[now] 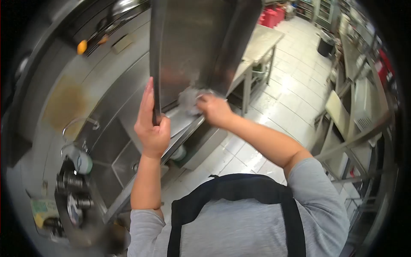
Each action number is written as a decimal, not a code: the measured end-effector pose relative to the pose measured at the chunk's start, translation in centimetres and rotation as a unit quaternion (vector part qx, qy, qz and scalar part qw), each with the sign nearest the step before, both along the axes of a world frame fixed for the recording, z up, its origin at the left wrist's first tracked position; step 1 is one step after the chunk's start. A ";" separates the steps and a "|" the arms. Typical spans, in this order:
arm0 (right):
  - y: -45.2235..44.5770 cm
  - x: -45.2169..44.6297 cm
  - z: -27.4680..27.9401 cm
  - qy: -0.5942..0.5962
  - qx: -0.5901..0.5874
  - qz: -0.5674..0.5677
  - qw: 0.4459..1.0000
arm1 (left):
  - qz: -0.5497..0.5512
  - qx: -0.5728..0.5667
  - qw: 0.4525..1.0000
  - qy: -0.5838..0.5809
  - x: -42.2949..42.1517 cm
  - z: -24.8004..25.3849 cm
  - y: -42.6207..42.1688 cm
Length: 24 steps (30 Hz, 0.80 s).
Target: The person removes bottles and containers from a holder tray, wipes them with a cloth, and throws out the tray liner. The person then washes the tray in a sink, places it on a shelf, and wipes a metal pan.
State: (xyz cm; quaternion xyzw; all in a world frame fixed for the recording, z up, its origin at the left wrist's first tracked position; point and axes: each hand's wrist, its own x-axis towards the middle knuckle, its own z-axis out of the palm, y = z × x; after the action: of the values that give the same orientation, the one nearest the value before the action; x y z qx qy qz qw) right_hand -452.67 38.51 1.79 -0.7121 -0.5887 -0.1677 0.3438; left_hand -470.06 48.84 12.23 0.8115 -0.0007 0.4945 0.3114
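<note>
A large, deep stainless-steel pan point(188, 43) stands tilted up on end in front of me, its hollow side facing me. My left hand point(153, 128) grips the pan's left rim near its lower corner, fingers stretched along the outside and thumb on the near side. In my right hand point(214, 110) is a whitish, crumpled wad point(189, 100), perhaps a cloth, pressed against the pan's inside near its lower end. The wad is blurred, and its material is hard to tell. Beneath the pan lies the edge of a steel counter point(182, 124).
At left is a steel sink point(124, 165) with a curved faucet point(81, 121). Metal containers point(70, 182) stand beside it. A worktable point(263, 40) is beyond the pan, a dark bin point(326, 45) on the tiled floor point(282, 90), and metal racks point(359, 141) along the right.
</note>
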 end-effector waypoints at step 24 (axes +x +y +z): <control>-23.3 49.4 -2.7 0.011 0.016 -0.396 0.918 | -0.341 -0.036 0.938 -0.051 61.1 -2.0 -13.7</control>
State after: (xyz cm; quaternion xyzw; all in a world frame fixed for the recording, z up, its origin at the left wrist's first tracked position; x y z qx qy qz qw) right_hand -403.28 15.17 -0.87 -0.8833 -0.2519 -0.2915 0.2670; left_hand -408.96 35.13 10.27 0.7246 -0.2751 0.3987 0.4902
